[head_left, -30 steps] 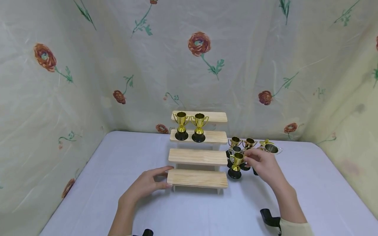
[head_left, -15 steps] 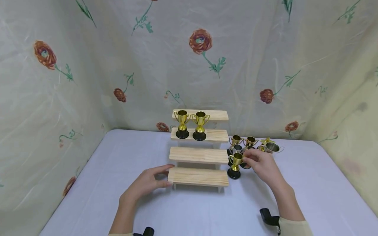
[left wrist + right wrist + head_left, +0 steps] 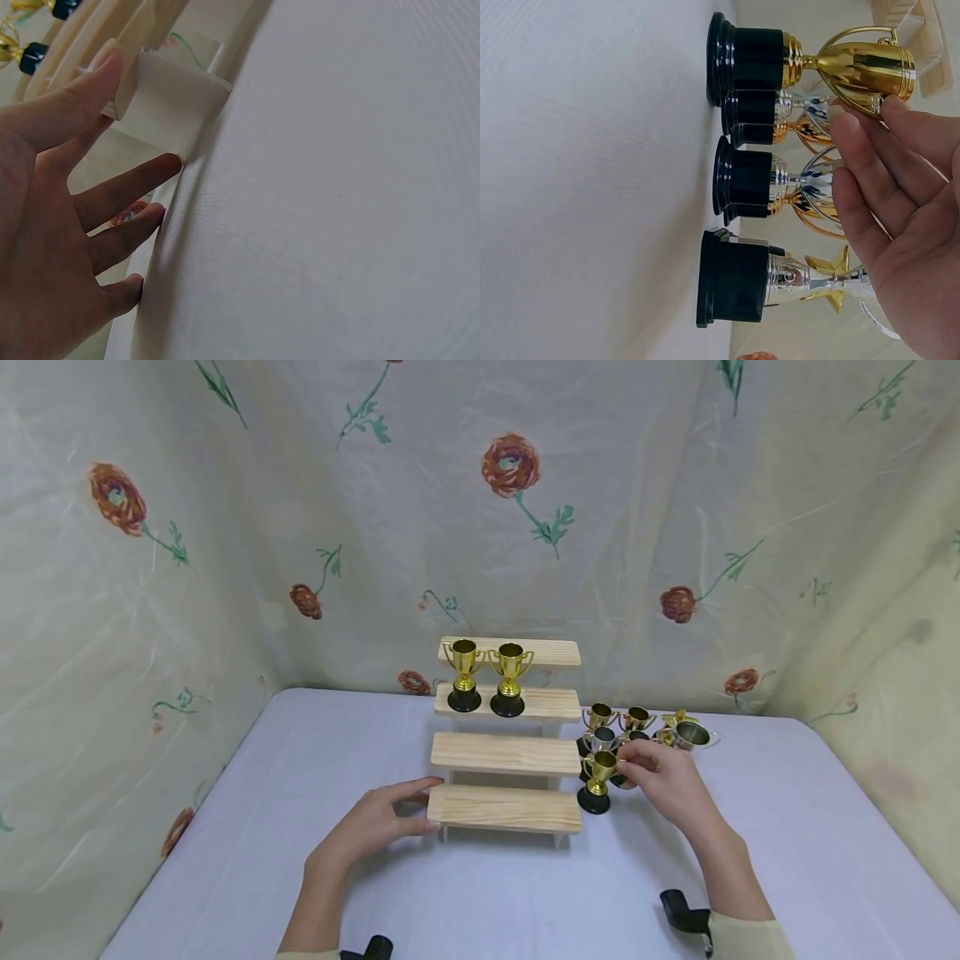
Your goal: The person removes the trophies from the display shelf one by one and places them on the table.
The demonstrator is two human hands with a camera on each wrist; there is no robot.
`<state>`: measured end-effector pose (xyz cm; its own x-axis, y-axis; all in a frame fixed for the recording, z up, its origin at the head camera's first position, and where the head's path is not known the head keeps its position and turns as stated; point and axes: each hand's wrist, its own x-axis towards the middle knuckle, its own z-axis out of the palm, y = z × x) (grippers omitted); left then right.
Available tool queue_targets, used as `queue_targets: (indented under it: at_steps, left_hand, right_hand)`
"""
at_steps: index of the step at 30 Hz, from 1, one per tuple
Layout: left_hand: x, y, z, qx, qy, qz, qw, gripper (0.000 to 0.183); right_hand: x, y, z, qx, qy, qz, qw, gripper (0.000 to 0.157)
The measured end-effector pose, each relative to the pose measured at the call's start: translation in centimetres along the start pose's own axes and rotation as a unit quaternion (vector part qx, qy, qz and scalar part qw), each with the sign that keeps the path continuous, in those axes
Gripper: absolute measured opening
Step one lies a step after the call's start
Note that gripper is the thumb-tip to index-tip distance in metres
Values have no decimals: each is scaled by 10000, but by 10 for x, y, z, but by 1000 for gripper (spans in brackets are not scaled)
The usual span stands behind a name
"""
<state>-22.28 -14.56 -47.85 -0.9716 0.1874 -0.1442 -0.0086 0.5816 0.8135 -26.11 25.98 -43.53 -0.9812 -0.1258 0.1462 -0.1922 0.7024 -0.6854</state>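
My left hand (image 3: 372, 820) holds the left end of the lowest board of a stepped wooden display stand (image 3: 504, 807), thumb at its front corner and index finger at the back one. The other left fingers (image 3: 127, 187) spread out below the board. With thumb and fingertips, my right hand (image 3: 663, 774) pinches the right handle of a small gold trophy cup (image 3: 602, 766). This cup is upright, its black base (image 3: 754, 60) right at the table, to the right of the stand. Two matching gold trophies (image 3: 465, 657) stand side by side on the board below the top one.
Behind the right hand stand several more trophies, including a small silver cup (image 3: 602, 739), a bronze-toned cup (image 3: 637, 719), a gold star (image 3: 678, 720) and a larger silver cup (image 3: 692, 736). The white-covered table (image 3: 480, 902) meets a flower-patterned curtain (image 3: 615, 527) at the back.
The right hand and the gold trophy in it have shifted slightly left, closer to the stand. The left hand keeps its hold on the board. The head view has tilted a little.
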Motion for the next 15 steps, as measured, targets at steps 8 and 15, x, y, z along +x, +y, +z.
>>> queue_targets:
  at_steps: [8,15]
  left_hand:
    - [-1,2,-1,-10,-15,1,10000,61]
    - [-3,1,-2,-69,-48,95,9999,60]
  right_hand:
    - [-1,-2,-2,-56,-77,15,10000,15]
    - [-2,-4,-6,-189,-201,157,9995,19]
